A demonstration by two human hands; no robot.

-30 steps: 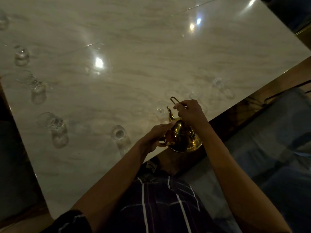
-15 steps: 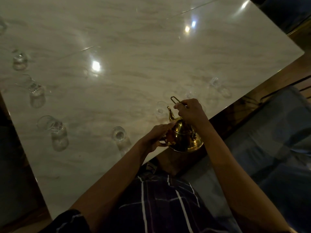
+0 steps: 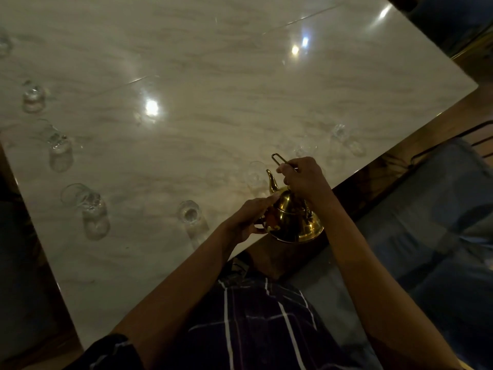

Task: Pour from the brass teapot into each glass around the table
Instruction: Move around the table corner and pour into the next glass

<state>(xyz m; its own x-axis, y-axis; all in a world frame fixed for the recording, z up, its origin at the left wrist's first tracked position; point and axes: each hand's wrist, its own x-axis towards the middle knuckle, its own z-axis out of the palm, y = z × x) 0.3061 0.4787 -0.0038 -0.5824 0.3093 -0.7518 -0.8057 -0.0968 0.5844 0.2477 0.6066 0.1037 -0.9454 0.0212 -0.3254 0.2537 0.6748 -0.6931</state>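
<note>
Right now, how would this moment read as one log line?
right hand: holds wire handle | left hand: steadies shiny brass teapot | spout: toward clear glass | white marble table

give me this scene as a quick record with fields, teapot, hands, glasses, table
teapot: brass teapot at the table's near edge, spout toward a glass
right hand: right hand holds the wire handle
left hand: left hand steadies the pot's side
glasses: clear glasses along the left and near edges; fill level unclear
table: pale marble table
</note>
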